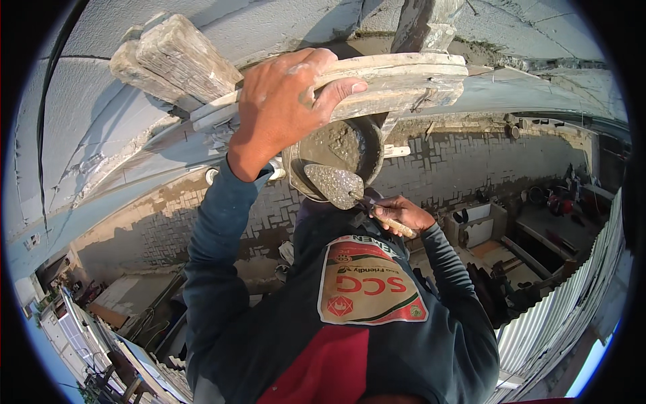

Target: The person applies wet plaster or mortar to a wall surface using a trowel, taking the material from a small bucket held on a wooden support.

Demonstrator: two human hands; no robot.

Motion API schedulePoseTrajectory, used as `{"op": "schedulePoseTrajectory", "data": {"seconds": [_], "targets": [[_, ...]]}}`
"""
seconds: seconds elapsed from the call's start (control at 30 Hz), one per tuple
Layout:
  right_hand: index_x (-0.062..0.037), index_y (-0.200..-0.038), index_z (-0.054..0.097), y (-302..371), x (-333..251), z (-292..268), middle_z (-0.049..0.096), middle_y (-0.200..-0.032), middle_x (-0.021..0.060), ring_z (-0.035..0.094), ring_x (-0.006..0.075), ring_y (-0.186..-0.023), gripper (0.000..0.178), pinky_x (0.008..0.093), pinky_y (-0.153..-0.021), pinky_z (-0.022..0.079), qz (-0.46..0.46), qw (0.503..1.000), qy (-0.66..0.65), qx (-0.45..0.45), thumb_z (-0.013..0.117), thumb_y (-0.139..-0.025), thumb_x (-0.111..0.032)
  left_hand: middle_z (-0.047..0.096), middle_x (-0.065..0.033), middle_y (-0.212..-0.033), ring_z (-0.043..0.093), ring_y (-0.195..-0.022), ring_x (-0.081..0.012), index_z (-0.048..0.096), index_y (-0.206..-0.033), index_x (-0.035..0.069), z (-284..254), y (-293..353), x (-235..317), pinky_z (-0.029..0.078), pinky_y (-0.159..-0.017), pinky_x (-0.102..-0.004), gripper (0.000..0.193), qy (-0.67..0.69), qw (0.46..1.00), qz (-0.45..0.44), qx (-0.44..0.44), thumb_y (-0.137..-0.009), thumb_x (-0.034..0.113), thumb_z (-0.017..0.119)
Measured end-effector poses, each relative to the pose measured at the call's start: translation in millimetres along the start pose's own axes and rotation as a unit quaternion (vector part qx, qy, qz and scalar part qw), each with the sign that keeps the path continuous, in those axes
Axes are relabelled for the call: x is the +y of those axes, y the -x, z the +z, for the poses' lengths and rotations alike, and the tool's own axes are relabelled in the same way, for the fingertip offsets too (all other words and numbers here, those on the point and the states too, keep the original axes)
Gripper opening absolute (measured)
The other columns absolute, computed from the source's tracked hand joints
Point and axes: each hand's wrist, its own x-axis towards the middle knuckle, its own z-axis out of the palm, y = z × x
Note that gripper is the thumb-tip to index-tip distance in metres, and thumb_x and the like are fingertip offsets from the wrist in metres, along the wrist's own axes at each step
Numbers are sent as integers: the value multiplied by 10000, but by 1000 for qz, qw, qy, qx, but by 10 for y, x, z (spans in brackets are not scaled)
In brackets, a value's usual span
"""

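My left hand [282, 101] grips a weathered wooden plank [404, 71] from above, its thumb lying along the near side and its other fingers over the far edge. Below the plank sits a dark bucket [374, 149] with wet grey mortar [336, 145] inside. In my right hand [407, 214], close to my body, is a pointed trowel [333, 182]. The fingers wrap its wooden handle, and the blade, coated with grey mortar, points left over the bucket's near rim.
A thick wooden post [175, 60] sticks up at the upper left, and another timber [424, 27] stands behind the plank. Grey block wall [316, 23] rises beyond. Far below are a patchy grey surface [444, 158], clutter and corrugated sheeting [558, 337]. A black cable [44, 121] hangs at left.
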Motion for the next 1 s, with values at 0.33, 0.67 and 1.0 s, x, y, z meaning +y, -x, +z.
{"op": "schedulePoseTrajectory", "data": {"seconds": [0.33,0.67,1.0], "targets": [[-39,-924,573,-620,-66,-367,565,-750,140,586,329,-687,257,445,-653,475,-291,590,671,342,559,-985,-289,721,-95,-777,649,-606,-273,750,-912,64,7,0,27,499,-572,-381,475,-12,1000,6,-4,-842,534,737],[-5,-1231,537,-1312,133,-437,549,-796,81,539,220,-607,335,358,-575,475,-453,436,760,163,564,-991,-238,703,-104,-742,638,-576,-288,749,-914,65,18,-29,48,500,-571,-400,482,0,1000,13,20,-848,542,724],[6,-1148,581,-539,-350,-169,614,-763,53,567,133,-536,422,276,-513,512,-91,993,-4,71,585,-993,-387,709,-120,-757,647,-595,-312,745,-908,59,39,9,-11,508,-604,-412,476,0,1000,13,25,-854,532,718]]}}
